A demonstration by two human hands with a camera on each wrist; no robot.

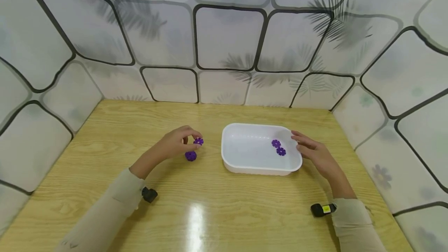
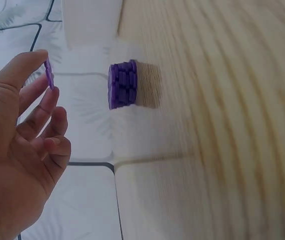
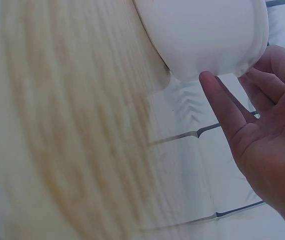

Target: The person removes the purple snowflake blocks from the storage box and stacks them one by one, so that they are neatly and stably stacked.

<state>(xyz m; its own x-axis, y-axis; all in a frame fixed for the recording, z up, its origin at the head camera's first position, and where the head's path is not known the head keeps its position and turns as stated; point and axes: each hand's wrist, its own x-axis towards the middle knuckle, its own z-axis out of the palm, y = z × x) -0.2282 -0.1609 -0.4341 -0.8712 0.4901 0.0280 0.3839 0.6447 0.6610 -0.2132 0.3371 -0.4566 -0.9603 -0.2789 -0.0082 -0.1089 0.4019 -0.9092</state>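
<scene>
And here's the left hand (image 1: pixel 173 143), its grip pinching a single purple flower disc (image 1: pixel 198 141) between thumb and fingertip, the other fingers loosely bent behind! The disc is up off the table (image 1: pixel 210 189), and the left wrist view shows clear air between it and the short purple stack (image 1: pixel 190 156), which stands upright on the wood just beside the hand. How many discs make up that stack? Can't tell from here.

Over to the right, the white tray (image 1: pixel 245 147) sits flat on the table, apart from the stack. Inside it, toward its right end, lie two more: an upper disc (image 1: pixel 276 143) and a lower disc (image 1: pixel 281 151), so close that it's hard to say whether their edges meet. And there's the right hand (image 1: pixel 316 156) at the tray's right end, grip spread, fingers fairly straight and touching the rim and outer wall!

Pale sleeves cover both forearms, a small black device (image 1: pixel 149 195) at the left wrist, another black device (image 1: pixel 318 210) with a yellow patch at the right.
</scene>
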